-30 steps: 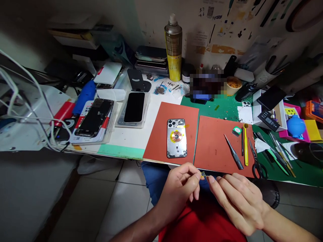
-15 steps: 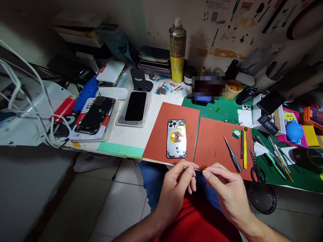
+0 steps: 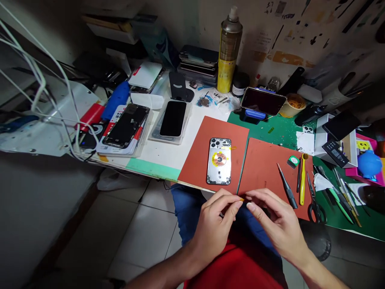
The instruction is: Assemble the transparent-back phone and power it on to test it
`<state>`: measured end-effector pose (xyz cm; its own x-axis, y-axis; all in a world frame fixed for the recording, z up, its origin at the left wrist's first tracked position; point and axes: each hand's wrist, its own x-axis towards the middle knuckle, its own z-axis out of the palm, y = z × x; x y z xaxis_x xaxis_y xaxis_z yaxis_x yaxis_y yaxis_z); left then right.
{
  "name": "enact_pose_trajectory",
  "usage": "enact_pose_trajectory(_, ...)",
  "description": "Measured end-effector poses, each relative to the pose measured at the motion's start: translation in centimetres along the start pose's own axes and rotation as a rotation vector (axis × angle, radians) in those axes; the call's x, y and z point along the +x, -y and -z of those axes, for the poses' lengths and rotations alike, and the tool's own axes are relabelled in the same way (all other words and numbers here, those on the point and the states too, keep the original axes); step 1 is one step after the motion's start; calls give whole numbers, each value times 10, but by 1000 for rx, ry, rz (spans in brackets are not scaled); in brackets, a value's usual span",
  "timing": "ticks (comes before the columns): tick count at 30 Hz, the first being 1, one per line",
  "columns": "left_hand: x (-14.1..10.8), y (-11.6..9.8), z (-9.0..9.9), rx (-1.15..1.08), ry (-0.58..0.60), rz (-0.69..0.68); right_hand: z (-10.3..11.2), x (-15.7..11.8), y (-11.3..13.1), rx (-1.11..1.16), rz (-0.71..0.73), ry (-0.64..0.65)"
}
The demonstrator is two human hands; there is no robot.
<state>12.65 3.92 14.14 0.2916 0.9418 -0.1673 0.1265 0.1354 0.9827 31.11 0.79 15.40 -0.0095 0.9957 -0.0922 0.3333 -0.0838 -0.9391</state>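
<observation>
My left hand (image 3: 218, 218) is closed in a pinch, with a small piece of amber tape (image 3: 242, 199) sticking out between thumb and forefinger. Something small and dark shows under its curled fingers, too little to name. Just to the right, my right hand (image 3: 275, 220) has its thumb and forefinger apart, close to the tape, with nothing visible between them. Beyond the hands, an opened phone (image 3: 219, 172) lies on a reddish-brown mat (image 3: 195, 160). Its cameras sit at the top left, and a copper coil ringed with yellow tape is at its middle.
Tweezers (image 3: 287, 186), a yellow-handled brush (image 3: 302, 184) and black scissors (image 3: 314, 210) lie on the right. Phone parts (image 3: 126, 126) and a black-screened phone (image 3: 173, 118) are on the left. A spray can (image 3: 228, 52) and a propped phone (image 3: 263, 100) stand behind.
The amber tape has passed from my right fingertips to my left ones. My right thumb and forefinger have parted. The view has shifted, so the bench sits differently.
</observation>
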Motion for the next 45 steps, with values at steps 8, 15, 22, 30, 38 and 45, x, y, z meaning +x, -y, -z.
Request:
enact_pose_trajectory(8, -8, 2, 6, 203, 3, -93, 8, 26, 17, -228, 225, 246)
enact_pose_trajectory(15, -2, 13, 14, 174, -46, -47, -1, 43, 16, -266, 254, 297)
enact_pose_trajectory(22, 6, 19, 18, 129, -123, -101, -3, 62, 20, -250, 196, 368)
enact_pose_trajectory(30, 13, 28, 29, 229, -173, -313, 5, 143, 4, -450, -189, -57)
enact_pose_trajectory(38, 40, 41, 55, 427, -322, -506, -3, 170, -14, -334, -250, -46)
enact_pose_trajectory(45, 61, 49, 59, 474, -327, -565, -8, 157, -15, -257, -78, -44)
